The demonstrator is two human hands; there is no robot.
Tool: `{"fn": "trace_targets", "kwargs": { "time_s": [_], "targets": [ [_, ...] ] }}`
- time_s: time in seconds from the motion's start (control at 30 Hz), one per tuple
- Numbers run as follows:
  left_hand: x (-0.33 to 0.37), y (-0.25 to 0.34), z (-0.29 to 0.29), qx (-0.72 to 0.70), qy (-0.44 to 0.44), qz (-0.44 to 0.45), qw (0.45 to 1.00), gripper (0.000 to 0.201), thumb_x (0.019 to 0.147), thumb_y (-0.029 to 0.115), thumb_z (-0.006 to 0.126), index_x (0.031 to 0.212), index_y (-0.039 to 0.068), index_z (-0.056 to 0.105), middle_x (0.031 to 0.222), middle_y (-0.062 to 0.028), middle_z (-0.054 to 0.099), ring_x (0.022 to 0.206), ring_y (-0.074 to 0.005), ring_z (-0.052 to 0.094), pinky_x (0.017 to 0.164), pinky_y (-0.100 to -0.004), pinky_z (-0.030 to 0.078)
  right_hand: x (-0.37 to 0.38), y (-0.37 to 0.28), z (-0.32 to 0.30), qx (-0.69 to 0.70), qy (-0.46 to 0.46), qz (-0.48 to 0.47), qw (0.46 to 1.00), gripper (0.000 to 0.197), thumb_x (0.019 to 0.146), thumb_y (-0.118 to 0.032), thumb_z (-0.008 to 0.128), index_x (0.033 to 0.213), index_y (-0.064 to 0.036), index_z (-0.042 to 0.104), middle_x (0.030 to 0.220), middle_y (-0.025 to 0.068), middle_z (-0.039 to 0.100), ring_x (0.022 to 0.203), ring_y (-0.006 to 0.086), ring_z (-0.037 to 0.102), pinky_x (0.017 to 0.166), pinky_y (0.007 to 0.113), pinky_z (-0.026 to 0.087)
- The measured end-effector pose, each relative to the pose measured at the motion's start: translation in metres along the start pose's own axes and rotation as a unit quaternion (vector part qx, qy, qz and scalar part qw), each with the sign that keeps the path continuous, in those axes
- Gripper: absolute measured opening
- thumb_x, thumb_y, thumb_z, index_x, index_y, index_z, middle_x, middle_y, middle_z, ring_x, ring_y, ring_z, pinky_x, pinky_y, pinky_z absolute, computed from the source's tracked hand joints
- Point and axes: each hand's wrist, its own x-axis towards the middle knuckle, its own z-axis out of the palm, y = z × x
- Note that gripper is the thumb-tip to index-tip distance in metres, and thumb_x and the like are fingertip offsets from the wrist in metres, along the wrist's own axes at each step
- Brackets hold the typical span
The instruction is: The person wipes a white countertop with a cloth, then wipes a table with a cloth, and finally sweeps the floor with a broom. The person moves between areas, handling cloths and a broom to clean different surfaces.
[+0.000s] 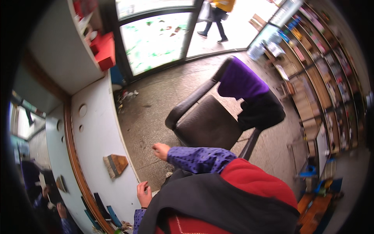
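Note:
My left hand (144, 194) is just over the near edge of the white counter (91, 134), its fingers loosely bent and apart, with nothing seen between them. Farther right, over the floor, my right hand (161, 151) has its fingers curled in. No object shows in it. Both arms wear blue-purple patterned sleeves (200, 159). On the counter, beyond my left hand, lies a wide brush (115, 166) with pale bristles and a wooden handle. It touches neither hand. A wall mirror (58, 156) behind the counter reflects the brush and part of me.
A black armchair (208, 124) with a purple and black cloth (245, 84) over its back stands to the right. Loaded shelves (319, 82) line the right wall. A red box (105, 52) sits near the glass door (156, 43); outside, a person (217, 19) walks past.

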Motion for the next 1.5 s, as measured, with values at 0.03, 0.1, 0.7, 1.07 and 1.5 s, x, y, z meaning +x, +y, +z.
{"fn": "trace_targets", "kwargs": {
  "time_s": [0.03, 0.1, 0.7, 1.07, 1.5],
  "targets": [
    [0.006, 0.007, 0.007, 0.001, -0.023, 0.017, 1.0, 0.027, 0.076, -0.003, 0.055, 0.102, 0.001, 0.057, 0.101, -0.0114, 0.052, 0.083, -0.0206, 0.056, 0.072, -0.0285, 0.049, -0.021, 0.018, -0.019, -0.012, 0.014, 0.042, 0.999, 0.02, 0.076, -0.017, 0.056, 0.093, -0.0056, 0.059, 0.09, 0.0169, 0.061, 0.087, 0.0326, 0.059, 0.075, 0.039, 0.047],
    [0.016, 0.022, 0.023, 0.002, -0.063, 0.041, 0.997, 0.027, 0.076, -0.003, 0.055, 0.102, 0.002, 0.057, 0.101, -0.0114, 0.053, 0.084, -0.0205, 0.056, 0.072, -0.028, 0.049, -0.067, 0.051, -0.053, -0.025, 0.06, 0.107, 0.992, 0.019, 0.076, -0.017, 0.056, 0.091, -0.0061, 0.06, 0.087, 0.0153, 0.063, 0.084, 0.0311, 0.061, 0.073, 0.038, 0.048],
    [-0.048, 0.179, 0.319, 0.063, -0.327, 0.196, 0.922, 0.027, 0.076, 0.001, 0.059, 0.102, 0.006, 0.059, 0.099, -0.0097, 0.055, 0.077, -0.0184, 0.061, 0.07, -0.0286, 0.049, -0.395, 0.345, -0.178, 0.304, 0.294, 0.361, 0.831, 0.069, 0.065, -0.037, 0.074, 0.116, 0.0019, 0.048, 0.106, 0.0166, 0.057, 0.098, 0.0257, 0.056, 0.084, 0.034, 0.045],
    [-0.098, 0.215, 0.331, 0.138, -0.305, 0.141, 0.932, 0.025, 0.077, 0.002, 0.058, 0.102, 0.007, 0.059, 0.098, -0.009, 0.056, 0.078, -0.0176, 0.061, 0.07, -0.0272, 0.049, -0.387, 0.314, -0.167, 0.407, 0.128, 0.506, 0.75, 0.048, 0.072, -0.036, 0.069, 0.105, -0.0023, 0.06, 0.095, 0.0127, 0.064, 0.083, 0.0208, 0.062, 0.073, 0.033, 0.051],
    [-0.092, 0.234, 0.369, 0.09, -0.321, 0.225, 0.915, 0.023, 0.077, 0.004, 0.059, 0.1, 0.006, 0.06, 0.093, -0.0086, 0.057, 0.074, -0.0182, 0.06, 0.067, -0.0283, 0.048, -0.409, 0.343, -0.17, 0.142, -0.099, 0.252, 0.952, 0.05, 0.075, -0.038, 0.064, 0.108, -0.0014, 0.058, 0.091, 0.0134, 0.064, 0.072, 0.0192, 0.063, 0.065, 0.032, 0.051]
  ]
}}
